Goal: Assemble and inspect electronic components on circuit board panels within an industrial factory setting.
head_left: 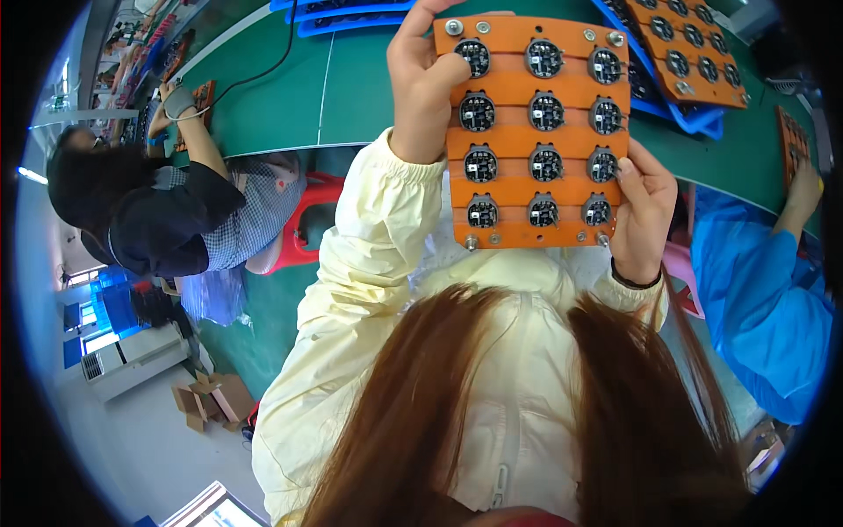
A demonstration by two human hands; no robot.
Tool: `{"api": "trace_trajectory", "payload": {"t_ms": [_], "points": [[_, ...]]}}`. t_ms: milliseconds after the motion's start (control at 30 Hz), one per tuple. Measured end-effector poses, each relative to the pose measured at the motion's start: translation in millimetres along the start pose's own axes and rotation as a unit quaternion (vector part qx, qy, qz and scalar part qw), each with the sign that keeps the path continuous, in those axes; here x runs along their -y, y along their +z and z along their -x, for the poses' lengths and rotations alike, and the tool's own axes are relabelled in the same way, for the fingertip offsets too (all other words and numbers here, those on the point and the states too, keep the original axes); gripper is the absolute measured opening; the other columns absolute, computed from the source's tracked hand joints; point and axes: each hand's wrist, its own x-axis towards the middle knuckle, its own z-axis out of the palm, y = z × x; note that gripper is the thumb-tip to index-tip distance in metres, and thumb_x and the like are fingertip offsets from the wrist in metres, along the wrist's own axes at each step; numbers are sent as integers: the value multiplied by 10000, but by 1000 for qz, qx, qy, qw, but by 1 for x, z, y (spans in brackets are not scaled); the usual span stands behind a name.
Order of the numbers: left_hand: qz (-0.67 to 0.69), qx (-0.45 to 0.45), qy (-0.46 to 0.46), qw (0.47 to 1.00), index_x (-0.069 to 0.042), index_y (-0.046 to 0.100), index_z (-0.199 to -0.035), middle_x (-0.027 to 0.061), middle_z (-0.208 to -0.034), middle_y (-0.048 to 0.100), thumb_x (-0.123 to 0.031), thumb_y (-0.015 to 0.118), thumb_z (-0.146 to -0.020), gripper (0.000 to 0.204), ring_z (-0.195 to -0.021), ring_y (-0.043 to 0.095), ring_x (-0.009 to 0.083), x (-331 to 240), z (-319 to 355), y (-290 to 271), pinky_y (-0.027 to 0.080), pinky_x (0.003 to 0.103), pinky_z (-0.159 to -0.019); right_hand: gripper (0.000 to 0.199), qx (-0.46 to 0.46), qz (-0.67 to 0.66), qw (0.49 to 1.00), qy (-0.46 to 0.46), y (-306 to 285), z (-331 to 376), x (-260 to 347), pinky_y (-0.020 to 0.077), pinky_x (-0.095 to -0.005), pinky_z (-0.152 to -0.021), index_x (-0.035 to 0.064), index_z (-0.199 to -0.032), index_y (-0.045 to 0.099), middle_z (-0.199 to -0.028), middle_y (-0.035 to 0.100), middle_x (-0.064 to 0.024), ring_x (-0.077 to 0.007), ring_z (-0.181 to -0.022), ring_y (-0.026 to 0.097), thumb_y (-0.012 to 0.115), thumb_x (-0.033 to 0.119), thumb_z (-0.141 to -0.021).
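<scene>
Fixture plate (510, 189), orange, held up in both hands in front of the wearer's chest, populated face toward the camera. Carries twelve round black electronic modules (545, 112), three columns by four rows, all seats filled; small components visible inside each, too small to identify. Silver studs (471, 242) at the corners. Left hand (420, 101) grips the upper left edge, thumb on the front face at the corner module; fingers mostly hidden behind. Right hand (645, 211) grips the lower right edge, thumb on the front beside the third-row module, rest of the grip partly hidden by the plate. Cream jacket (369, 263) on the wearer, dark band on the right wrist. Beyond: green bench (360, 92) with blue trays (702, 123); a second orange plate (716, 92), also loaded with round modules, sits over the trays at upper right. Black cable (281, 61) runs across the bench at upper left. Co-worker in a dark top (176, 211) at left, on a red stool (307, 220); another in a blue garment (764, 299) at right, hand at another orange plate. Opened cardboard box (213, 400) on the floor, lower left.
</scene>
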Motion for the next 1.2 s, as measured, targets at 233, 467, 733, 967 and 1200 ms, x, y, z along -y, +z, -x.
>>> {"api": "trace_trajectory", "payload": {"t_ms": [233, 467, 733, 967, 1200], "points": [[-23, 50, -15, 998, 50, 389, -1206, 190, -953, 599, 3, 383, -604, 603, -797, 619, 206, 4, -5, -7, 524, 289, -703, 338, -60, -22, 998, -29, 5, 10, -22, 456, -250, -794, -127, -1154, 446, -1036, 589, -140, -155, -900, 582, 470, 31, -856], [11, 150, -40, 988, 42, 409, -1198, 159, -934, 610, 13, 383, -605, 594, -795, 615, 184, 14, -21, -7, 515, 271, -701, 308, -112, -59, 988, -92, 16, 23, -38, 455, -253, -793, -121, -1125, 469, -1030, 589, -136, -154, -894, 578, 468, 33, -858], [26, 251, -28, 967, 30, 450, -1165, 140, -969, 599, 26, 385, -608, 561, -842, 602, 168, 22, -43, 0, 494, 249, -747, 305, -190, -53, 964, -180, 35, 39, -60, 428, -274, -832, -104, -1132, 479, -1061, 574, -122, -163, -938, 555, 445, 38, -864], [46, 301, 7, 952, 38, 475, -1110, 83, -992, 561, 115, 376, -631, 495, -929, 551, 131, 28, -54, 8, 454, 217, -780, 302, -214, -89, 950, -209, 44, 41, -69, 420, -274, -839, -99, -1129, 481, -1069, 569, -116, -158, -948, 547, 436, 43, -866], [61, 362, -28, 930, 3, 419, -1190, 90, -1028, 542, 102, 393, -659, 541, -905, 551, 125, -9, -47, 17, 463, 213, -738, 306, -246, -106, 919, -288, 60, 44, -81, 427, -286, -836, -104, -1133, 474, -1073, 567, -121, -175, -958, 552, 429, 23, -858]]}}
